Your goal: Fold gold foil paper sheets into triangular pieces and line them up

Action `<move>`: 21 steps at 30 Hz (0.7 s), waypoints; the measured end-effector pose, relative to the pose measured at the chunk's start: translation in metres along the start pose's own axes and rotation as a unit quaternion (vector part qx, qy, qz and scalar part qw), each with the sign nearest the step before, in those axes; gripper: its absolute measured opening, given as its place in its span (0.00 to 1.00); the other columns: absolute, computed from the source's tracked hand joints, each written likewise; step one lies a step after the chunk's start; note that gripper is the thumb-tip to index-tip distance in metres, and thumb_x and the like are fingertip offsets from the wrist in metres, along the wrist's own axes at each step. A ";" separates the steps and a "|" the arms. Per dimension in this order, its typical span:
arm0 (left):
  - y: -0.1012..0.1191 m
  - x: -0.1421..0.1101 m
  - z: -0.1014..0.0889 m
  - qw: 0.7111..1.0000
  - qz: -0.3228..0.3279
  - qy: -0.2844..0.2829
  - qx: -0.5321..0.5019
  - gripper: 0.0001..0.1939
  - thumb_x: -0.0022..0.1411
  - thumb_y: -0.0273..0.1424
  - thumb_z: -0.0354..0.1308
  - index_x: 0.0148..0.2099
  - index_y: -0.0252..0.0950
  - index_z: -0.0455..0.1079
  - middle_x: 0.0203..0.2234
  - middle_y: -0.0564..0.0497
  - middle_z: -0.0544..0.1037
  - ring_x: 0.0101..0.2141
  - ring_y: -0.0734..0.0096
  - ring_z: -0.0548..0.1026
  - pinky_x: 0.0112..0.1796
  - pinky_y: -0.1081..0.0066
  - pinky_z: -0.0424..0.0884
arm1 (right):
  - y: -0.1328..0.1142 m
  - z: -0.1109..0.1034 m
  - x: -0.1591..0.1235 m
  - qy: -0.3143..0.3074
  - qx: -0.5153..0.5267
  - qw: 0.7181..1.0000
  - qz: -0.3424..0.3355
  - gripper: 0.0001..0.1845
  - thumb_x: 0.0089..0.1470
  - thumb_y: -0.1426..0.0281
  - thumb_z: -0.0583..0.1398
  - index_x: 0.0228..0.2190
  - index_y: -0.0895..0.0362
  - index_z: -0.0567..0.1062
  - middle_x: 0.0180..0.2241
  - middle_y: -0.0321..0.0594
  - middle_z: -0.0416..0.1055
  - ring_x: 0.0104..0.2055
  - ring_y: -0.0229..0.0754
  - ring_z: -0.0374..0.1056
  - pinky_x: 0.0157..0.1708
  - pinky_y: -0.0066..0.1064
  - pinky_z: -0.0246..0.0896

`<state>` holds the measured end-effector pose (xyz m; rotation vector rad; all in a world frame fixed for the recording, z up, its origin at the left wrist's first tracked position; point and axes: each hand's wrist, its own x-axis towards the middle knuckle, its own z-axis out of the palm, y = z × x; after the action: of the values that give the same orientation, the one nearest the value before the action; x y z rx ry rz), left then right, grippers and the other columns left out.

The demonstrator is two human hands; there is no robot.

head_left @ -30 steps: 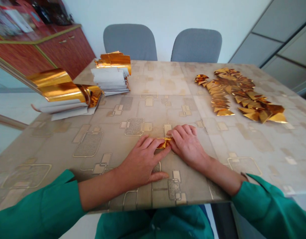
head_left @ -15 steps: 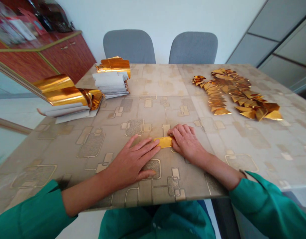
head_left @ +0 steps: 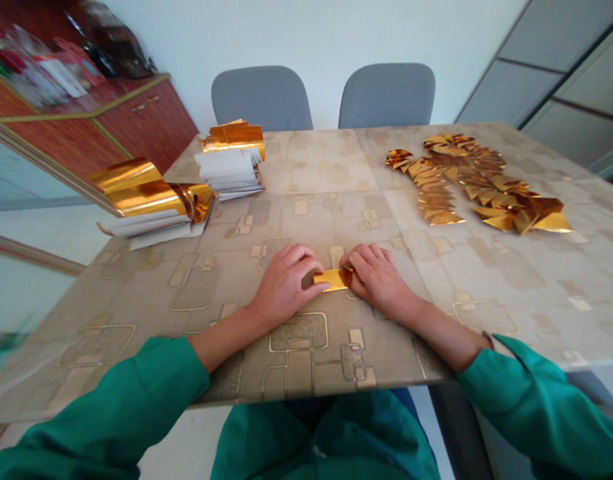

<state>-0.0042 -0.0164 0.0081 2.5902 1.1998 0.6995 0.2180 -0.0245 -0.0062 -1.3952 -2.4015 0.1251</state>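
A folded gold foil strip (head_left: 331, 280) lies flat on the table cover (head_left: 306, 167) between the person's fingers, shiny side up, narrow and creased along its edges. The right hand's (head_left: 376, 280) fingers (head_left: 359, 263) press on its right end, curved and not clenched; the left hand's (head_left: 286, 283) fingers (head_left: 306, 263) curve against its left end. Well ahead of the fingers lie foil triangles (head_left: 486, 183), to the right, and paper stacks (head_left: 229, 170) with foil rolls (head_left: 141, 190), to the left.
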 end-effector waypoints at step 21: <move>0.001 -0.002 0.008 0.999 -0.029 -0.034 -0.001 0.16 0.61 0.41 0.65 0.40 0.35 0.66 0.41 0.47 0.71 0.44 0.59 0.68 0.47 0.59 0.65 | -0.006 -0.006 0.003 0.018 -0.033 0.997 -0.071 0.10 0.64 0.74 0.54 0.41 0.55 0.75 0.38 0.41 0.71 0.42 0.46 0.57 0.46 0.39 0.44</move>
<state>-0.0008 -0.0185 0.0013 2.5447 1.2489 0.5963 0.2138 -0.0261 0.0020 -1.2394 -2.4851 -0.0169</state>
